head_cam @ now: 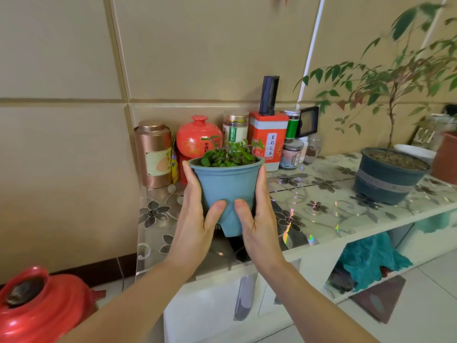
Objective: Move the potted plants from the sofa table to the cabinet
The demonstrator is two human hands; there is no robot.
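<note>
The small blue plastic pot (226, 191), tapered and matte, with low green leaves, is held above the cabinet top (329, 206), not yet set down. The left hand (195, 216) and right hand (257, 214) clasp its 2 sides, thumbs on the front wall. The placing step seems in hand; next it needs lowering onto the glossy flowered cover, before the tea tins (268, 137), beside the dark potted plant (388, 174).

Copper tin (153, 154), red ceramic jar (197, 141) and orange tea tin (268, 139) are ranged along the wall. Red vase (37, 303) is seen on the floor; teal cloth (371, 258) is stuffed in an open shelf.
</note>
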